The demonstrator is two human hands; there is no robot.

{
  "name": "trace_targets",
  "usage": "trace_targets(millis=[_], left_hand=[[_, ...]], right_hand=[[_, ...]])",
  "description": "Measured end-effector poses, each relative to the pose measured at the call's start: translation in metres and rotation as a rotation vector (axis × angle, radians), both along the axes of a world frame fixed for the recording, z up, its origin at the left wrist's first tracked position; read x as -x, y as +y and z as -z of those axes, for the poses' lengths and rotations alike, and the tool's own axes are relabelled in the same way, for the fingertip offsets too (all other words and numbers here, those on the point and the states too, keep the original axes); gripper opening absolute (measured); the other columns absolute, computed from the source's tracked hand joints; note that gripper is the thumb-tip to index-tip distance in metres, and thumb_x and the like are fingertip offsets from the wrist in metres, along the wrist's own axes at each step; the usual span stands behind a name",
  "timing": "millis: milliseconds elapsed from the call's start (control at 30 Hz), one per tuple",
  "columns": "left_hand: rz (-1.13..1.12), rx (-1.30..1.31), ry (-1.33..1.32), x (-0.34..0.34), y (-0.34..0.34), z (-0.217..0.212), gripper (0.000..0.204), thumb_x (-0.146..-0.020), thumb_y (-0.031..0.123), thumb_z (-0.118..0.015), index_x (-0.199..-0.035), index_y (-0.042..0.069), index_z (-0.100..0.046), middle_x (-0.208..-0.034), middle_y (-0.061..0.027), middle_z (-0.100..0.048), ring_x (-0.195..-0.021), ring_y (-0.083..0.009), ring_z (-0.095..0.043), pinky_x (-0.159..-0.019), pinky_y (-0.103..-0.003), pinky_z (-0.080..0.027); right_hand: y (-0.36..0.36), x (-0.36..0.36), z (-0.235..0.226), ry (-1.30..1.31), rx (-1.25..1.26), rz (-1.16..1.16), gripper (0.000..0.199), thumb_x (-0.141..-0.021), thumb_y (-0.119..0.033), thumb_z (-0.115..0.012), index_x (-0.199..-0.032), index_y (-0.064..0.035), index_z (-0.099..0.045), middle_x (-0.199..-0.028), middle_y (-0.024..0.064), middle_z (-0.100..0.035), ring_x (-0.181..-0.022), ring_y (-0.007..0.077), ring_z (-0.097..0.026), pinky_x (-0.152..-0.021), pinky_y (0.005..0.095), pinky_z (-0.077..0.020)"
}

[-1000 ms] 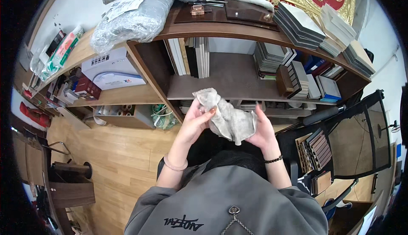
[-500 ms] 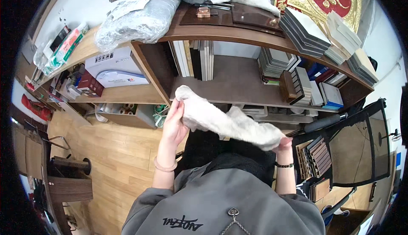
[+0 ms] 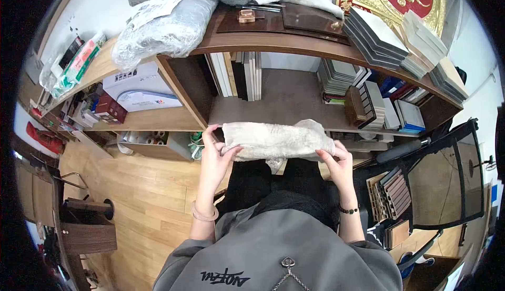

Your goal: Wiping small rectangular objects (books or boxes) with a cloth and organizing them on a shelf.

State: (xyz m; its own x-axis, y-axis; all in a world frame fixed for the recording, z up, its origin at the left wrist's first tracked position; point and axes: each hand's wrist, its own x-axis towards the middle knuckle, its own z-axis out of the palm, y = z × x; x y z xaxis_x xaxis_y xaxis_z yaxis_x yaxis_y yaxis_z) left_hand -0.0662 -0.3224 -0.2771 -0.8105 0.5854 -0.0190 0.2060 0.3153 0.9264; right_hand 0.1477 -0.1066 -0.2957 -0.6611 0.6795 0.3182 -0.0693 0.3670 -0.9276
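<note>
A pale beige cloth (image 3: 273, 139) is stretched flat between both hands in front of my chest, level with the lower shelf (image 3: 294, 109). My left hand (image 3: 216, 157) pinches its left end and wears a pink bracelet on the wrist. At the cloth's right end my right hand (image 3: 337, 163) grips the edge; a dark bead bracelet circles that wrist. A loose flap of the cloth hangs down below the middle.
A curved wooden shelf unit (image 3: 179, 83) stands ahead with upright books (image 3: 239, 75), stacked sample boards (image 3: 376, 30) and white boxes (image 3: 139, 91). A plastic-wrapped bundle (image 3: 163, 28) lies on top. A black chair (image 3: 447, 175) is at right, wooden floor (image 3: 131, 186) at left.
The cloth was crumpled between both hands, then pulled open; now it is spread flat and level, with my hands farther apart.
</note>
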Motion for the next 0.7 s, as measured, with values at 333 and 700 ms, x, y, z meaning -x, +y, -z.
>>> trace_targets(millis=[333, 700], left_hand=[[0.282, -0.196, 0.179, 0.010, -0.001, 0.018, 0.013, -0.077, -0.003, -0.066, -0.086, -0.003, -0.057, -0.090, -0.0065, -0.058, -0.076, -0.0092, -0.056, -0.067, -0.021, -0.046], [0.278, -0.478, -0.363, -0.028, 0.036, 0.050, 0.025, -0.092, 0.013, -0.052, -0.114, 0.001, -0.054, -0.111, -0.0054, -0.057, -0.102, -0.0112, -0.051, -0.090, -0.027, -0.041]], right_hand=[[0.016, -0.009, -0.003, 0.047, 0.394, -0.031, 0.011, -0.082, -0.007, -0.066, -0.087, 0.0026, -0.068, -0.100, 0.0036, -0.062, -0.077, 0.0069, -0.054, -0.072, 0.0210, -0.0446], [-0.032, 0.117, 0.032, -0.163, -0.140, -0.299, 0.038, -0.077, -0.006, -0.067, -0.113, 0.0006, -0.057, -0.104, 0.0126, -0.064, -0.090, 0.0288, -0.064, -0.078, 0.0330, -0.0501]])
